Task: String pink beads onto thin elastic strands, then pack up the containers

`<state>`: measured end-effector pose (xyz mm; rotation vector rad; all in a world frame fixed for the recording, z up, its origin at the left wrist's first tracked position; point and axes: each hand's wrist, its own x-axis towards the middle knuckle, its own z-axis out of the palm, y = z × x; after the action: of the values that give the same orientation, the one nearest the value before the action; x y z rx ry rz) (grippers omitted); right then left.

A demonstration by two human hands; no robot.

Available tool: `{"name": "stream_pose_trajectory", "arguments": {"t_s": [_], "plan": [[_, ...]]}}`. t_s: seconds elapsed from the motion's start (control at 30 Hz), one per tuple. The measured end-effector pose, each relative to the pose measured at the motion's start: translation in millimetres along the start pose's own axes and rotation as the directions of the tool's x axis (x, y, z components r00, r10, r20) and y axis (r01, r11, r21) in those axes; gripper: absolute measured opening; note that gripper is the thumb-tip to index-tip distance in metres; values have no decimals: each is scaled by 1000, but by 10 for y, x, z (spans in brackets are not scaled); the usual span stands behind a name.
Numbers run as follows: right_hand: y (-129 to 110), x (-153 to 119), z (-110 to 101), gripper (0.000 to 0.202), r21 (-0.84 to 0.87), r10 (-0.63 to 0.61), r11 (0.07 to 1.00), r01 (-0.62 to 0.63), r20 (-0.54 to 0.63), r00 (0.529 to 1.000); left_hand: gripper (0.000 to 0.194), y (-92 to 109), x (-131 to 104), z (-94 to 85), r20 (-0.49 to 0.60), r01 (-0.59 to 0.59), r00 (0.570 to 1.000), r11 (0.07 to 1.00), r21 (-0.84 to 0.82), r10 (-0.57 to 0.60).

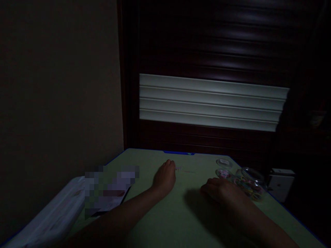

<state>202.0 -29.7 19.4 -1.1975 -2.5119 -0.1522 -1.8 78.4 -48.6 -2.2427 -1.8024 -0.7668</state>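
Observation:
The scene is dim. My left hand (164, 178) is closed, with its knuckles up, over the far middle of the green tabletop (160, 220). A thin, pale pinkish strip (179, 168) sticks out at its right side; its kind is too small to tell. To the right, my right hand (219, 188) hovers above its own shadow with the fingers bent together, and whatever they hold is hidden. Just beyond it stands a clear jar (252, 175) of colourful small rings, partly covered by the hand. A round clear lid (224, 163) and a small round piece with pink contents (223, 174) lie beside the jar.
On the left lie a blurred-out flat item (116, 189) and a long white plastic-wrapped package (54, 213) along the edge. A white box (281, 182) stands beyond the right edge. A dark slatted door (207, 137) and a wall (59, 86) rise behind.

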Motion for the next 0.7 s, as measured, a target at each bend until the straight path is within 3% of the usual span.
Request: {"name": "stream_pose_trajectory", "arguments": {"t_s": [0.37,0.53,0.7], "plan": [[33,7,-56,22,-30,92,995,-96,-124,988,20,127,-79,-101,-54,-52,998,992,-114,46],[35,-10,-86,23,35,164,986,-161,-215,963,21,235,-136,-200,-136,-226,969,960,-165,205],[46,-19,-84,23,53,186,983,-178,-287,940,19,274,-169,-234,-229,-407,897,909,-93,378]]}}
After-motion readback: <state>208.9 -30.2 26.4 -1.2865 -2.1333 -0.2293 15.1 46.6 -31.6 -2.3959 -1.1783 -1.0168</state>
